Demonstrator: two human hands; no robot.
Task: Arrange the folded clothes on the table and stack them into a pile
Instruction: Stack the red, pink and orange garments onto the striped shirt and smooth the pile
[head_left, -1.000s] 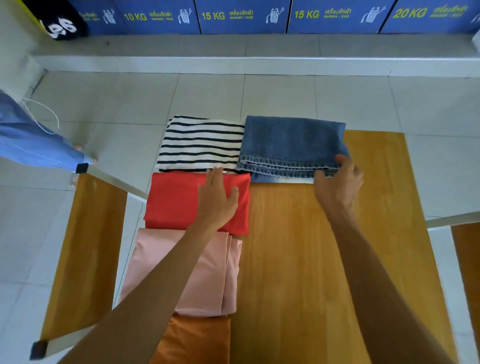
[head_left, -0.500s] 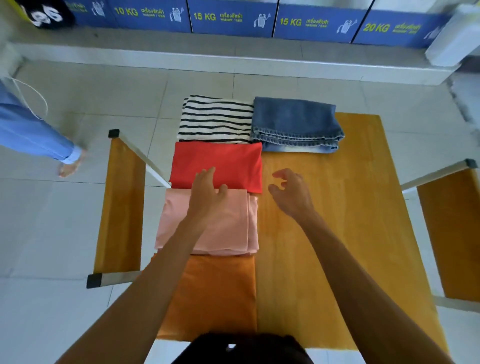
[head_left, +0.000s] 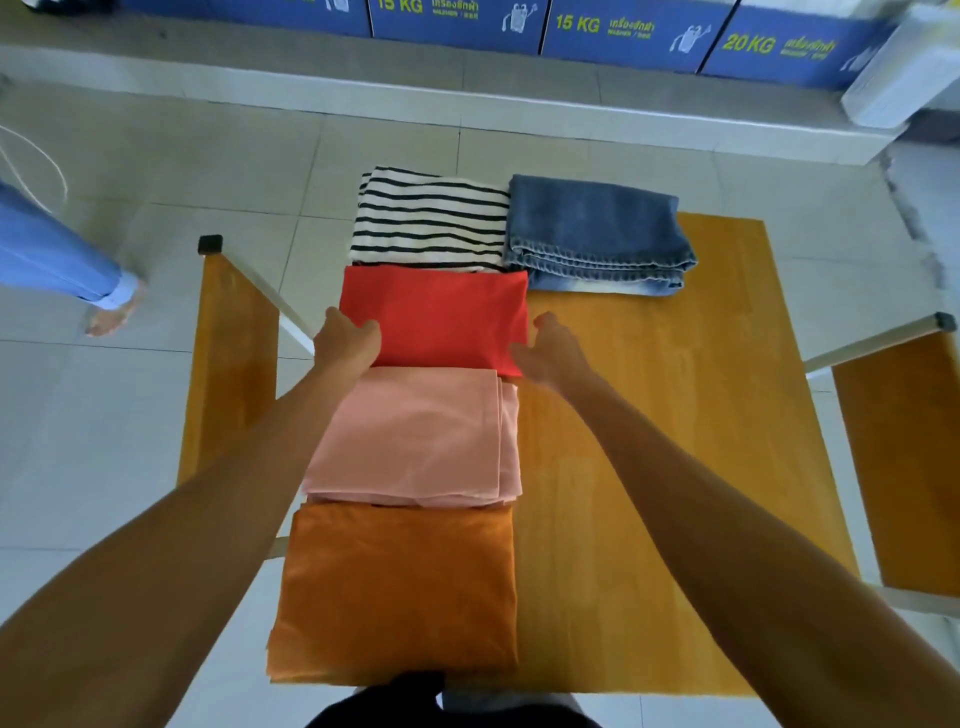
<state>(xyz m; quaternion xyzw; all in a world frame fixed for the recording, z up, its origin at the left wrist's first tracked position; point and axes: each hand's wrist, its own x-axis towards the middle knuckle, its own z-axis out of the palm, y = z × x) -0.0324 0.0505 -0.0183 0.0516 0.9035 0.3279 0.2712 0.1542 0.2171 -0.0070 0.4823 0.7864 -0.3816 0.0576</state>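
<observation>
Item: red folded garment (head_left: 441, 317), third from the near end of a column on the wooden table (head_left: 675, 467), long axis running left to right, between the pink fold (head_left: 415, 436) and the striped one (head_left: 431, 218). Left hand (head_left: 347, 340) grips its left short edge; right hand (head_left: 550, 348) is open, fingers at the right edge. Both hands equally near, one per end; jeans (head_left: 597, 234) lie beyond.

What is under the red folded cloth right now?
The red cloth lies on the wooden table. Its near edge overlaps the pink cloth. Anything else beneath is covered.
</observation>
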